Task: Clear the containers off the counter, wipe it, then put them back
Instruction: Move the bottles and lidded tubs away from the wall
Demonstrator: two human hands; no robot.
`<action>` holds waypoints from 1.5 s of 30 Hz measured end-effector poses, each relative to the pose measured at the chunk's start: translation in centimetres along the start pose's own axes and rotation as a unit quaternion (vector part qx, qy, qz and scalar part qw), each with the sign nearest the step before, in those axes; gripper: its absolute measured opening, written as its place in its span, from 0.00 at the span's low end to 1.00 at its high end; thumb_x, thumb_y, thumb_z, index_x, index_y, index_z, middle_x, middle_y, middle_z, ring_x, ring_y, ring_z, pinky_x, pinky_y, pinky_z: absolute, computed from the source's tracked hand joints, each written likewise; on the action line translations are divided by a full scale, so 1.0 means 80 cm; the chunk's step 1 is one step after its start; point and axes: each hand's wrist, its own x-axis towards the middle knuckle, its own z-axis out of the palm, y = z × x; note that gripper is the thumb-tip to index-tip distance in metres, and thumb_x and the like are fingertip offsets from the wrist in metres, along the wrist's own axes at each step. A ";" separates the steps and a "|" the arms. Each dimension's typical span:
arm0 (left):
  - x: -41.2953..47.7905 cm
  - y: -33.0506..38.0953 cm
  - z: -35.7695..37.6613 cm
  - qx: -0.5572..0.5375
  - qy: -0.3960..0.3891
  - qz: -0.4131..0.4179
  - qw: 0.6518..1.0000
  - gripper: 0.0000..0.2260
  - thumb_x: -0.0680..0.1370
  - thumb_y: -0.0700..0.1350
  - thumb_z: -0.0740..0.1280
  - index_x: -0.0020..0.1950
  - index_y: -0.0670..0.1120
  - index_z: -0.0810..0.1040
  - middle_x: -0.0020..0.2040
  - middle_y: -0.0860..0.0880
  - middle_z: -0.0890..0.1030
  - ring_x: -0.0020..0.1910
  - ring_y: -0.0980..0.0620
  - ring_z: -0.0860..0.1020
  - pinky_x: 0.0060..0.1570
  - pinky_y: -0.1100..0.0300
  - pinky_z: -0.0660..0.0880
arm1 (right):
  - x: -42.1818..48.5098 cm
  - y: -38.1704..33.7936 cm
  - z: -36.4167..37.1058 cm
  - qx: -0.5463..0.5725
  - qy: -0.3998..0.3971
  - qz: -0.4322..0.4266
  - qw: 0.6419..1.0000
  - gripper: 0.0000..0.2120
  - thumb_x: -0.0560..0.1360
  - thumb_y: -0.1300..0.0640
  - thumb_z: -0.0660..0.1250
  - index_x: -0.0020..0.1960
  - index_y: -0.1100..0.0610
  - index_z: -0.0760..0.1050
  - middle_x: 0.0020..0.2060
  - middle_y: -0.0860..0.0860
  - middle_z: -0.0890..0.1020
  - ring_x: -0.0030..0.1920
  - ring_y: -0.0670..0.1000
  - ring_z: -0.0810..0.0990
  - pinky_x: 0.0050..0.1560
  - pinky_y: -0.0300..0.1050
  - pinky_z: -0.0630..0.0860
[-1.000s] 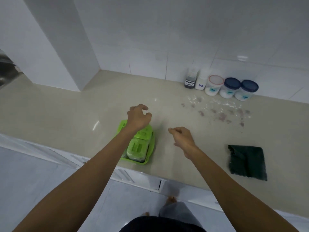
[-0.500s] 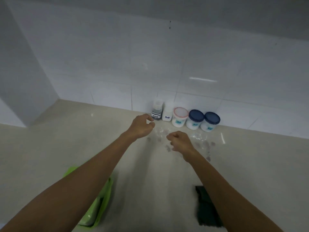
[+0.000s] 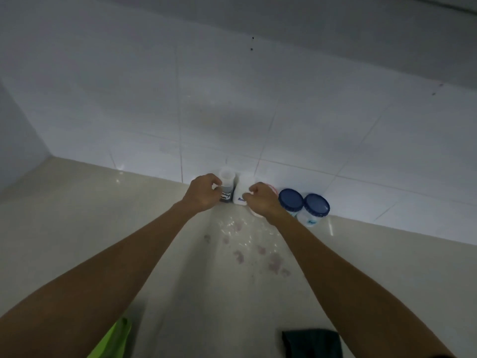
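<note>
**Containers at the rear of the worktop**

Five containers stand in one row against the tiled wall (image 3: 258, 112): dark-filled jar (image 3: 226, 186), white bottle (image 3: 242, 189), pink-rimmed tub (image 3: 272, 188) and two blue-lidded tubs (image 3: 291, 200) (image 3: 316, 205). The left hand (image 3: 204, 193) curls around the jar; the right hand (image 3: 260, 200) curls at the bottle, partly covering the pink-rimmed tub. Whether either grip has closed cannot be told. Stains (image 3: 258, 251) mark the worktop (image 3: 77, 228); a green cloth (image 3: 309, 342) and a lime tray (image 3: 113, 339) lie near its front.

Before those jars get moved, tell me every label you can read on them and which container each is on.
"Sa", rest hidden by the right hand: blue writing on the white opaque bottle.
White label with dark handwriting on the clear jar of dark contents, beside the left hand: too blurred to read.
Blue mark on the right blue-lidded clear jar: too small to read.
</note>
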 end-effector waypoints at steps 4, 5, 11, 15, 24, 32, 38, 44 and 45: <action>0.028 0.006 0.015 -0.015 0.020 0.003 1.000 0.13 0.76 0.40 0.65 0.60 0.43 0.78 0.57 0.44 0.81 0.55 0.46 0.78 0.50 0.63 0.69 | 0.031 -0.009 0.008 -0.053 0.015 -0.009 0.998 0.26 0.76 0.52 0.66 0.72 0.57 0.66 0.68 0.57 0.70 0.68 0.57 0.71 0.65 0.48 0.71; 0.034 0.007 0.018 -0.012 0.020 0.005 1.000 0.14 0.76 0.39 0.65 0.61 0.43 0.77 0.57 0.43 0.81 0.55 0.46 0.78 0.51 0.62 0.70 | 0.037 -0.012 0.010 -0.074 0.019 -0.013 0.997 0.27 0.76 0.52 0.65 0.73 0.57 0.65 0.69 0.58 0.69 0.69 0.59 0.70 0.67 0.51 0.70; 0.075 0.012 0.043 0.049 -0.020 0.033 0.998 0.17 0.75 0.39 0.63 0.65 0.42 0.74 0.61 0.38 0.76 0.61 0.41 0.74 0.58 0.56 0.71 | 0.072 -0.007 0.016 -0.176 0.027 -0.052 0.983 0.30 0.78 0.52 0.64 0.76 0.59 0.59 0.73 0.58 0.64 0.73 0.60 0.62 0.70 0.55 0.65; 0.097 0.009 0.055 0.107 -0.065 0.041 0.991 0.25 0.75 0.39 0.64 0.72 0.45 0.67 0.70 0.41 0.69 0.70 0.42 0.65 0.67 0.49 0.69 | 0.087 0.007 0.023 -0.195 0.000 -0.063 0.979 0.32 0.78 0.51 0.65 0.76 0.58 0.58 0.72 0.59 0.65 0.71 0.60 0.64 0.68 0.55 0.66; 0.126 0.002 0.071 0.228 -0.073 0.081 0.968 0.32 0.73 0.43 0.71 0.74 0.42 0.62 0.69 0.38 0.64 0.66 0.38 0.67 0.63 0.46 0.73 | 0.109 0.007 0.018 -0.252 0.016 -0.088 0.964 0.31 0.77 0.50 0.67 0.75 0.59 0.59 0.66 0.62 0.67 0.66 0.62 0.68 0.64 0.53 0.70; 0.131 -0.002 0.079 0.269 -0.076 0.094 0.955 0.26 0.73 0.42 0.71 0.68 0.39 0.67 0.66 0.38 0.63 0.64 0.40 0.68 0.58 0.47 0.76 | 0.117 0.010 0.018 -0.250 0.022 -0.108 0.962 0.27 0.77 0.52 0.68 0.71 0.60 0.63 0.65 0.60 0.71 0.64 0.59 0.71 0.59 0.52 0.73; 0.128 -0.013 0.072 0.222 -0.071 0.092 0.968 0.25 0.75 0.40 0.69 0.69 0.39 0.66 0.66 0.39 0.68 0.64 0.41 0.71 0.57 0.50 0.74 | 0.112 0.009 0.023 -0.232 0.022 -0.119 0.965 0.26 0.79 0.50 0.66 0.72 0.60 0.64 0.66 0.58 0.71 0.65 0.58 0.71 0.61 0.52 0.73; 0.104 -0.042 0.032 0.174 -0.027 0.120 0.977 0.22 0.76 0.40 0.65 0.69 0.40 0.68 0.65 0.39 0.69 0.64 0.41 0.71 0.61 0.51 0.73 | 0.095 0.009 0.024 -0.178 0.008 -0.133 0.975 0.28 0.77 0.48 0.67 0.73 0.56 0.65 0.66 0.55 0.71 0.65 0.57 0.73 0.61 0.54 0.75; 0.099 -0.048 0.022 0.169 -0.015 0.125 0.977 0.22 0.76 0.40 0.65 0.70 0.41 0.68 0.64 0.39 0.70 0.64 0.40 0.71 0.62 0.52 0.72 | 0.091 0.006 0.024 -0.170 0.006 -0.137 0.976 0.28 0.77 0.48 0.68 0.73 0.56 0.65 0.65 0.55 0.71 0.64 0.57 0.74 0.61 0.54 0.75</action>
